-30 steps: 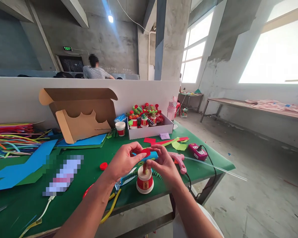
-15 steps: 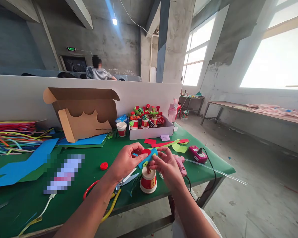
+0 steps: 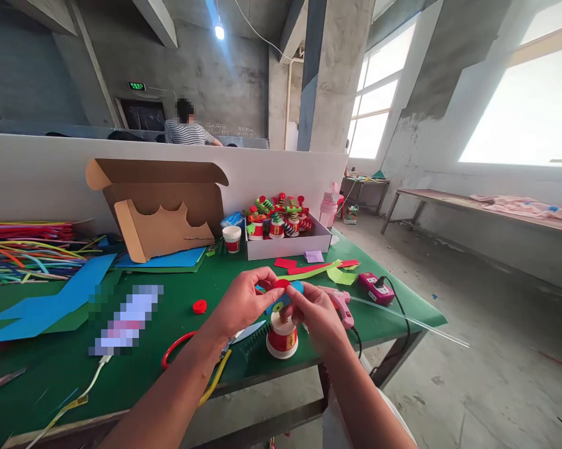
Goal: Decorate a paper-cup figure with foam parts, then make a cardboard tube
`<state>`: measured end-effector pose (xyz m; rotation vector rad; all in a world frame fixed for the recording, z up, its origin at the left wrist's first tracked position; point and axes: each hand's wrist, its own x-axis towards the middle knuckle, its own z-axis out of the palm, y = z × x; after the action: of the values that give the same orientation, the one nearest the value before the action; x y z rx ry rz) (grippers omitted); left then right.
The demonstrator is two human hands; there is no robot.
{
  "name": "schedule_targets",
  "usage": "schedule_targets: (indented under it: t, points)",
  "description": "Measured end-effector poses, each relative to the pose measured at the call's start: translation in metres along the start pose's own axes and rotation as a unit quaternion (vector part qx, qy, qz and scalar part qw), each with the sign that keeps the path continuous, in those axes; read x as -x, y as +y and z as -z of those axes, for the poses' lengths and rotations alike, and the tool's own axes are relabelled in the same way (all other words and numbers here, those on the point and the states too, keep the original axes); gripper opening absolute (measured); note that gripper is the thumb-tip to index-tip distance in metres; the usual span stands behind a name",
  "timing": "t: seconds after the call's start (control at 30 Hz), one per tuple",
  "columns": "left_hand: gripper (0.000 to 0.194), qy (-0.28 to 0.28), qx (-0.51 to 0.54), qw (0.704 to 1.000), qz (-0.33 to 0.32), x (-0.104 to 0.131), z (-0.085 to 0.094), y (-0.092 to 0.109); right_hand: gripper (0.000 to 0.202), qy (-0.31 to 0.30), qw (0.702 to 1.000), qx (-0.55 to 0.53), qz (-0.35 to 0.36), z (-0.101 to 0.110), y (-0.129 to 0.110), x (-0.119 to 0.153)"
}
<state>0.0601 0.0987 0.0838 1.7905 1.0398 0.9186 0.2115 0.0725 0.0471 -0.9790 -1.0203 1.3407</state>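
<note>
Fingertips of my left hand [image 3: 250, 293] and my right hand [image 3: 316, 310] close around a small blue paper roll [image 3: 298, 287] from its two sides. On top of the roll sits a red round cap [image 3: 281, 284], with thumbs and fingers of both hands against it. A yellow-green disc [image 3: 278, 307] shows on the near side of the roll. Below it, a coiled strip rises from an upturned red-and-white paper cup [image 3: 282, 342]. A dark green coil [image 3: 258, 340] sticks out left of the cup. Scissors [image 3: 220, 358] lie partly under my left forearm.
A pink glue gun [image 3: 341, 305] lies right of my hands, near a magenta power socket [image 3: 376, 289]. Behind stand a white box [image 3: 288, 247] of similar cup figures, stacked cups [image 3: 232, 239] and an open cardboard box [image 3: 169, 187]. A loose red cap [image 3: 199, 306] lies left.
My right thumb and fingers have come inward over the roll to the red cap, covering more of it. The camera view has shifted slightly.
</note>
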Motion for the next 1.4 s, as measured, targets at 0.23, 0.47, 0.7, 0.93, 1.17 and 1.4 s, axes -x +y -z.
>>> schedule_targets:
  t: [0.23,0.47,0.7,0.93,1.17,1.4]
  points:
    - [0.031,0.036,-0.031,0.999,-0.005,0.005,0.013,0.008,0.043,0.007,1.000,-0.008,0.020,-0.003,0.001,0.000]
    - [0.038,0.105,-0.057,0.993,0.008,0.006,0.024,-0.001,0.040,0.072,0.993,-0.089,0.015,-0.002,-0.001,-0.002]
    - [0.041,0.152,0.081,0.985,0.025,-0.001,-0.012,-0.015,0.039,0.092,0.988,-0.116,0.031,-0.004,0.002,-0.003]
    - [0.046,0.167,0.262,0.947,0.087,-0.001,-0.032,-0.017,0.037,0.064,0.995,-0.065,0.046,-0.005,0.007,-0.003]
    - [0.038,0.249,0.108,0.962,0.031,-0.002,-0.019,-0.021,0.039,0.039,0.996,-0.067,0.037,0.002,0.001,-0.002]
    - [0.029,0.135,0.000,0.991,-0.015,-0.002,0.004,-0.010,0.041,0.011,0.999,-0.046,0.021,-0.003,0.001,0.001]
